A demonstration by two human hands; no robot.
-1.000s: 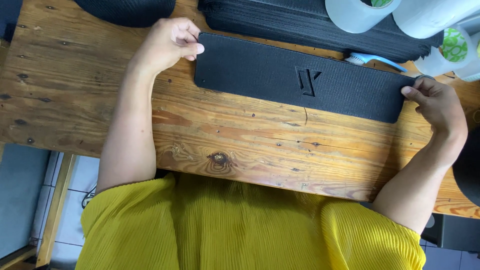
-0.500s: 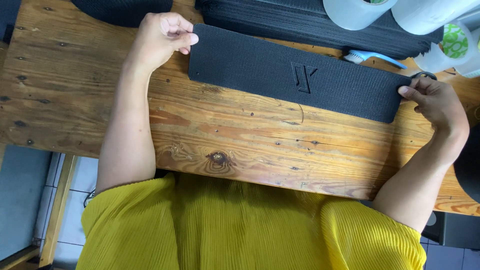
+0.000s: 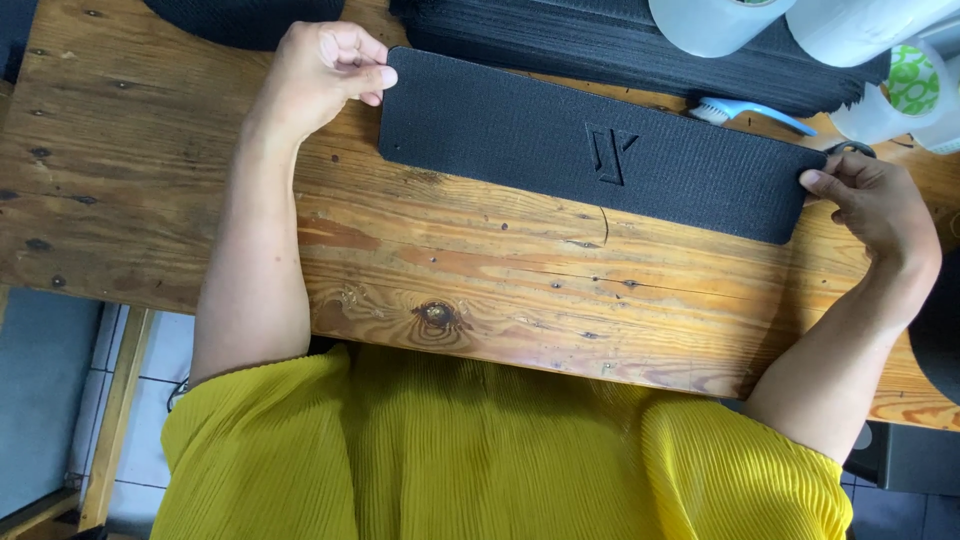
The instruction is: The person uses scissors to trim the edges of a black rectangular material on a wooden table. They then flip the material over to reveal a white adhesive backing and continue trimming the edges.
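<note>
Left hand [image 3: 325, 70] pinches the left short end of a long black textured strip [image 3: 590, 155], thumb and fingers closed on its upper left corner; right hand [image 3: 880, 205] grips the opposite short end, thumb on top at the strip's right edge, fingers curled under; strip is stretched flat between both hands, lying slightly slanted on the wooden surface [image 3: 450, 270], left end higher in frame, right end lower; an embossed angular mark [image 3: 610, 153] sits near the strip's middle; strip covers the far part of the surface, near half of the planks bare with knots and nail holes showing; just beyond the strip, a stack of similar black strips [image 3: 620, 45] runs along the far edge, touching or nearly touching the held strip's upper side, cannot tell which; a blue-handled brush [image 3: 750, 113] lies on the surface between stack and strip toward the right; white tape rolls [image 3: 715, 15] stand on the stack at top right, a green-and-white patterned roll [image 3: 900, 95] beside them at the right edge; a dark rounded object [image 3: 245, 15] at top left, partly out of frame; person's yellow pleated top [image 3: 480, 450] fills the bottom; both forearms rest across the surface's near edge.
</note>
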